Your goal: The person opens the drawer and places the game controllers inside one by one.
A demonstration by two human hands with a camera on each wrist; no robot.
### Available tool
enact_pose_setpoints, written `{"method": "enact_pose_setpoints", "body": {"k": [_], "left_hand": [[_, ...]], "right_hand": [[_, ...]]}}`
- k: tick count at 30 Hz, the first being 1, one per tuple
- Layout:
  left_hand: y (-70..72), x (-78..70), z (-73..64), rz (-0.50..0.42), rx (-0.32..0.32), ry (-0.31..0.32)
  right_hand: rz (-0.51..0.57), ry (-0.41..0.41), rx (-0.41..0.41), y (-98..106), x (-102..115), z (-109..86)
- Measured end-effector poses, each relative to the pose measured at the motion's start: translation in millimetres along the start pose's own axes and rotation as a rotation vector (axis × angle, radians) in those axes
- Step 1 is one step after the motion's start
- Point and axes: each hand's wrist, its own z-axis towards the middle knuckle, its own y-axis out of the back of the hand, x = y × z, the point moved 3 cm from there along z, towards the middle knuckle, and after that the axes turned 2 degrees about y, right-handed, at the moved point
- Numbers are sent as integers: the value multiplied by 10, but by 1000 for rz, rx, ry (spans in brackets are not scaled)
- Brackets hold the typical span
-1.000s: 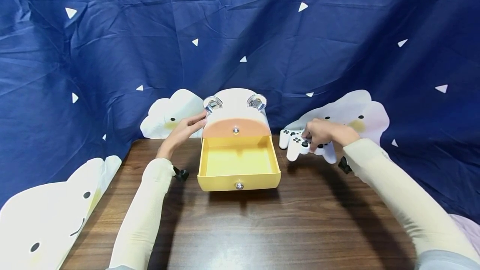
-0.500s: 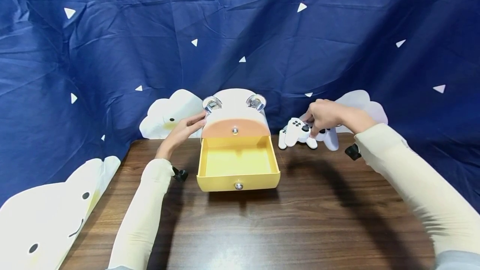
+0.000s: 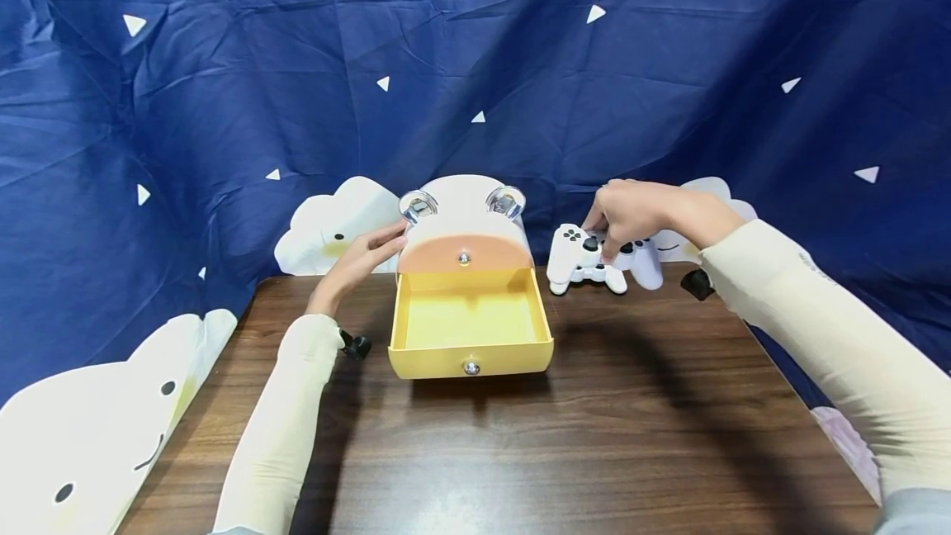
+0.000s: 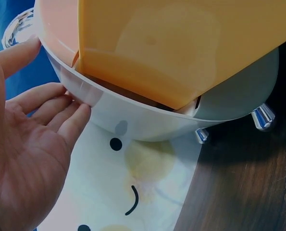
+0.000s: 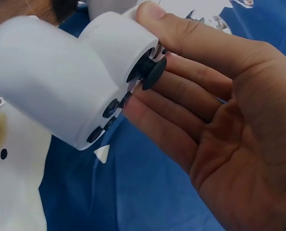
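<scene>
A white game controller (image 3: pixel 567 253) with black buttons and sticks is pinched between the thumb and fingers of my right hand (image 3: pixel 637 211). In the right wrist view the thumb lies on one face of this controller (image 5: pixel 46 82) and the fingers on its button side. Below it, partly hidden, is a second white controller (image 3: pixel 613 281). My left hand (image 3: pixel 355 269) touches the left side of a white drawer box (image 3: pixel 466 209). Its thumb and fingertips (image 4: pixel 80 113) rest against the shell, fingers mostly straight. The box's yellow lower drawer (image 3: pixel 475 360) is pulled out and bare inside.
An orange upper drawer (image 3: pixel 438 257) with a round silver knob is closed. Two shiny silver rings (image 3: pixel 419 206) stick out at the box's top. The box stands towards the back of a dark wooden table (image 3: pixel 461 452), before a blue curtain (image 3: pixel 475 48) with white cloud prints.
My right hand has raised the controller and carried it back and slightly left, uncovering more of the second controller. The left hand and the drawer box stay put.
</scene>
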Motion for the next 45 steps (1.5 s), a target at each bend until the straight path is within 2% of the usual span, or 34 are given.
{"method": "enact_pose_setpoints", "body": {"k": [12,15,22,25,29,31,45], "left_hand": [[2,0,16,-19,11,20],[-3,-74,-8,-23,14,28],[-23,-338,-170,7,28,35],[-20,-250,-121,10,22,31],[-9,-46,-10,5,13,27],[-5,-2,7,3,9,18],[1,20,-5,11,4,4]], "right_hand": [[28,10,47,145,232,104],[27,20,51,175,285,142],[1,74,49,233,438,208],[-21,106,63,243,514,247],[-33,122,73,258,617,305],[-41,131,81,261,668,336],[-77,202,90,191,1045,570]]}}
